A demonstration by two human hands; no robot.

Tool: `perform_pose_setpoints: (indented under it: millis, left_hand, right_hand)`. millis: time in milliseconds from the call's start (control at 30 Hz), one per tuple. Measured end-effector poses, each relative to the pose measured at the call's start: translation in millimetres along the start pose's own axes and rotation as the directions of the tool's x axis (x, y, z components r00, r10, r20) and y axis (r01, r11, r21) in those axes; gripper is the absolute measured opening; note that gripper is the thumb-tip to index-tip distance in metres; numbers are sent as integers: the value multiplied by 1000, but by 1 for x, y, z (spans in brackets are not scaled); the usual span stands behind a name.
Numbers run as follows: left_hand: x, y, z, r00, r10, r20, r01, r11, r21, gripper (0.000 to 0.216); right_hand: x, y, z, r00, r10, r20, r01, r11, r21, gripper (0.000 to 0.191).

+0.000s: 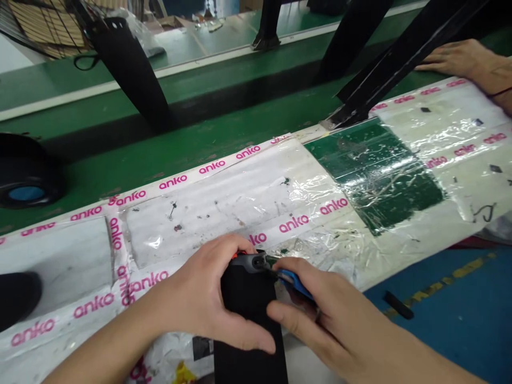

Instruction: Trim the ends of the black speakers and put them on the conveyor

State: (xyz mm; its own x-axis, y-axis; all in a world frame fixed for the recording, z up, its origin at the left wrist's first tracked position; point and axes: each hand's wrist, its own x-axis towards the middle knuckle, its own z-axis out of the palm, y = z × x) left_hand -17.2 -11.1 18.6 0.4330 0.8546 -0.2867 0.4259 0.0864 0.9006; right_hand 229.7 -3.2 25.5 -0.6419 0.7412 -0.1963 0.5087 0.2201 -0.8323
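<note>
My left hand [200,293] is closed around the upper end of a long, flat black part [250,293], with the thumb lying across its face. A dark grey fitting [250,262] sits at that end, and a bit of orange-red shows beside my left fingertips. In my right hand [328,314] is a pair of blue-handled pliers [295,281], perhaps cutters. Their jaws are at the fitting's right corner, partly hidden by my fingers; whether they touch it I cannot tell. The lower end of the black part runs out of the picture.
A work surface covered in white sheeting and pink-lettered tape [212,166] crosses the view. Behind it, a green conveyor [208,117] carries black upright parts [128,69] and a black wheel [28,176]. Another person's hand [456,57] rests at the right. A black piece [399,305] lies on the blue floor.
</note>
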Motion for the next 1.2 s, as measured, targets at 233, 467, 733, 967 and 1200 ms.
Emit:
perform_pose_setpoints:
  millis: [233, 467, 733, 967, 1200]
  left_hand:
    - [-2, -12, -28, 984, 117, 138, -133, 984, 118, 91]
    - [18, -25, 0, 936, 344, 76, -351, 929, 121, 80]
    - [7, -6, 9, 992, 128, 21, -126, 989, -79, 65]
    - [-3, 18, 17, 979, -44, -200, 72, 988, 136, 76]
    - [-2, 17, 10, 965, -59, -257, 92, 989, 117, 91]
  right_hand:
    - [-16, 28, 9, 830, 555, -61, -374, 634, 677, 63]
    - [-33, 32, 12, 781, 625, -21, -339, 451, 826, 52]
    - [-28, 25, 27, 790, 613, 19, -329, 398, 856, 45]
    - [-34, 11, 43, 779, 601, -180, -323, 630, 706, 59]
    - [-31, 32, 16, 763, 626, -161, -322, 585, 745, 53]
